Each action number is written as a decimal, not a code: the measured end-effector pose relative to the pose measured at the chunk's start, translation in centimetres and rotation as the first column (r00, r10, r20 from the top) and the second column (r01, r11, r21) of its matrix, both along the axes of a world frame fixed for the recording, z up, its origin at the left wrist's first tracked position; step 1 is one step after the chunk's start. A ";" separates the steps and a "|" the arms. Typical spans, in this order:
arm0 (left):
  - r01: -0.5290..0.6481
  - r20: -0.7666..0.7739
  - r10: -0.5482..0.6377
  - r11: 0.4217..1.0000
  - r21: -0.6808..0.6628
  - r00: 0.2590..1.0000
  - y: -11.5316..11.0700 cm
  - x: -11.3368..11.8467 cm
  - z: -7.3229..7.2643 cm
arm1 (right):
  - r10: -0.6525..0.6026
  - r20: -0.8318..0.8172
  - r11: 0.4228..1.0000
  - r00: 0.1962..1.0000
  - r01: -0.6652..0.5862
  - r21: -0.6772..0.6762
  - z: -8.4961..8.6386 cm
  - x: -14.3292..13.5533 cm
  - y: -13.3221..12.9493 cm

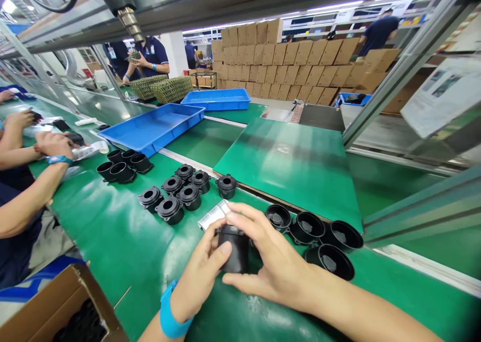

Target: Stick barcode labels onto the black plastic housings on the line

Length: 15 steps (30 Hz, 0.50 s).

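Note:
A black plastic cup-shaped housing (pixel 237 254) stands upright between my hands, just above or on the green bench top. My left hand (pixel 199 272) grips its left side, thumb across the front. My right hand (pixel 272 254) curves round its right side, with fingers over the top rim and the thumb low by the base. Behind my fingers lies a clear-and-white plastic packet (pixel 214 215). Several black flanged parts with round holes, one of them a flanged cap (pixel 226 185), sit beyond it. To the right are several open black cups (pixel 307 228).
Blue trays (pixel 150 126) lie behind the parts, left of a raised green board (pixel 285 156). More black cups (pixel 122 172) stand at left, near a co-worker's hands (pixel 56 146). A cardboard box (pixel 48 302) with black parts occupies the lower left. A metal post (pixel 406 61) rises at right.

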<state>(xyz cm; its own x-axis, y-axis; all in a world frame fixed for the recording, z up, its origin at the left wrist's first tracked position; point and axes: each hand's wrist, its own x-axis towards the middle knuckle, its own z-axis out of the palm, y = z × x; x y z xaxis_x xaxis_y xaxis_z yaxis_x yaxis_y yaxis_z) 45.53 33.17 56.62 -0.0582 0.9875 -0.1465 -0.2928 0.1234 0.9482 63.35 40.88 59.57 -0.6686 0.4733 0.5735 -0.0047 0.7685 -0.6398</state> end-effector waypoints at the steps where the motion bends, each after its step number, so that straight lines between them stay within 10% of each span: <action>1: -0.016 0.083 0.020 0.998 -0.054 0.996 0.0 0.1 0.0 | -0.020 -0.043 0.998 0.999 0.017 -0.061 0.1 0.0 -0.1; 7: -0.046 0.412 0.112 0.985 -0.168 0.904 0.1 0.2 0.1 | -0.281 -0.448 0.865 0.849 0.022 -0.501 1.3 0.2 0.2; 15: -0.087 0.394 0.114 0.993 -0.084 0.912 -0.1 0.2 0.8 | -0.299 -0.461 0.643 0.836 -0.181 -0.744 1.7 0.1 0.7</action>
<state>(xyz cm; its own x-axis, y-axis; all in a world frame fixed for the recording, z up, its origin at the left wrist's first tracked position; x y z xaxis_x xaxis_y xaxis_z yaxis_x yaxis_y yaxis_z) 45.73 33.09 57.45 -0.0806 0.9675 -0.2397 -0.6581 0.1290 0.7418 63.41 41.55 61.28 -0.3467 0.9084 0.2336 -0.4748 0.0448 -0.8789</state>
